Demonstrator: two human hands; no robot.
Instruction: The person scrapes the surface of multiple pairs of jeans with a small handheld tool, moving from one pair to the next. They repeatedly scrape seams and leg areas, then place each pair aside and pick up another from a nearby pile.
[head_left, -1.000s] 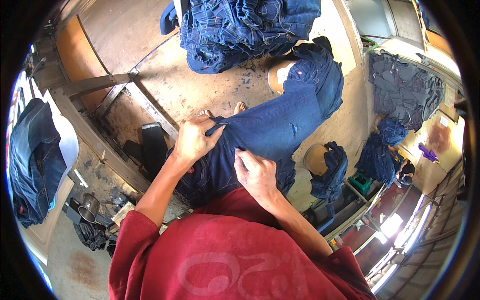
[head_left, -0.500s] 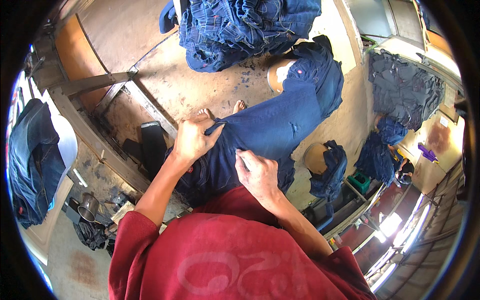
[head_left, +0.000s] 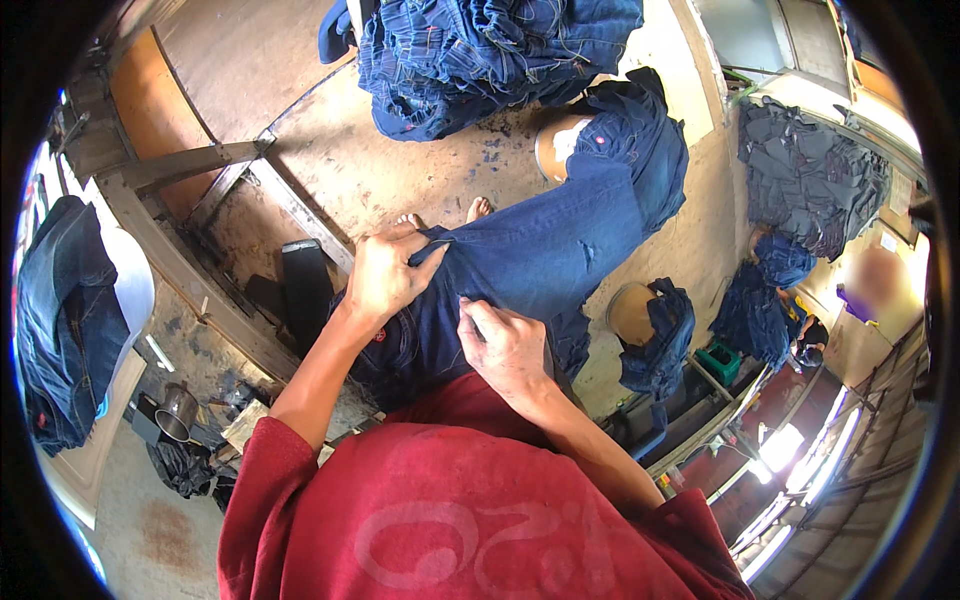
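A pair of blue jeans point(head_left: 545, 240) stretches from my lap toward the far right, with a small worn or torn mark on its upper face. My left hand point(head_left: 385, 270) pinches the fabric near its near-left part, thumb and fingers closed on a fold. Just to the right, my right hand point(head_left: 508, 350) is curled, thumb and fingertips pressed together against the denim. Whatever lies between those fingertips is too small to make out.
A large pile of blue jeans point(head_left: 490, 60) lies ahead. A round stool-like support point(head_left: 632, 316) with denim over it stands to the right, and dark garments point(head_left: 810, 175) are heaped farther right. More jeans point(head_left: 62, 320) hang at the left, above a metal mug point(head_left: 177, 413).
My right hand has shifted slightly left over the denim, closer to my left hand. My left hand keeps its pinch in nearly the same place.
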